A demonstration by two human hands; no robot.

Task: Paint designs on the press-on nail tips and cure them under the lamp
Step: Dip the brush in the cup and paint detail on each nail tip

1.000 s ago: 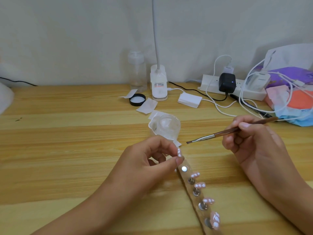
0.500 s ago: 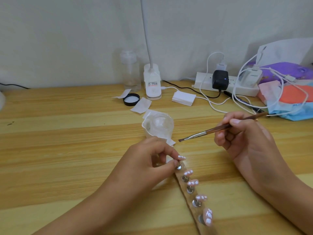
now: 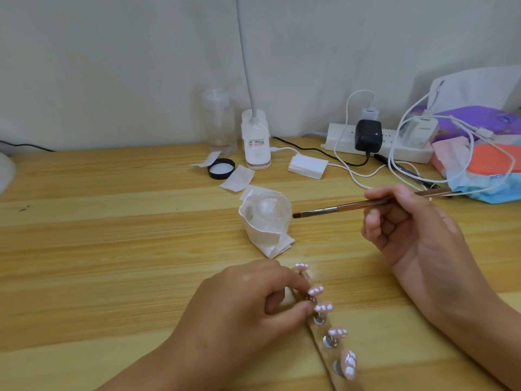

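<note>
Nail tips [image 3: 323, 307] sit on strip [image 3: 317, 333]; jar [image 3: 272, 210] contents unclear.

A wooden desk [image 3: 112, 249] is shown across the frame. In the lower centre, a holder strip [image 3: 318, 338] carrying five nail tips [image 3: 324, 307] with white dots is laid diagonally toward the lower right. The strip is pinched near its upper end by the left hand [image 3: 248, 306]. At centre right, a brush [image 3: 352, 206] is gripped by the right hand [image 3: 408, 230], with the bristles pointed left and raised above the desk. A clear jar [image 3: 272, 208] wrapped in white tissue is placed just left of the bristles. A white lamp base [image 3: 255, 142], a clear bottle [image 3: 218, 122] and a black lid [image 3: 221, 168] are located at upper centre; a power strip [image 3: 338, 136] is located at upper right.
</note>
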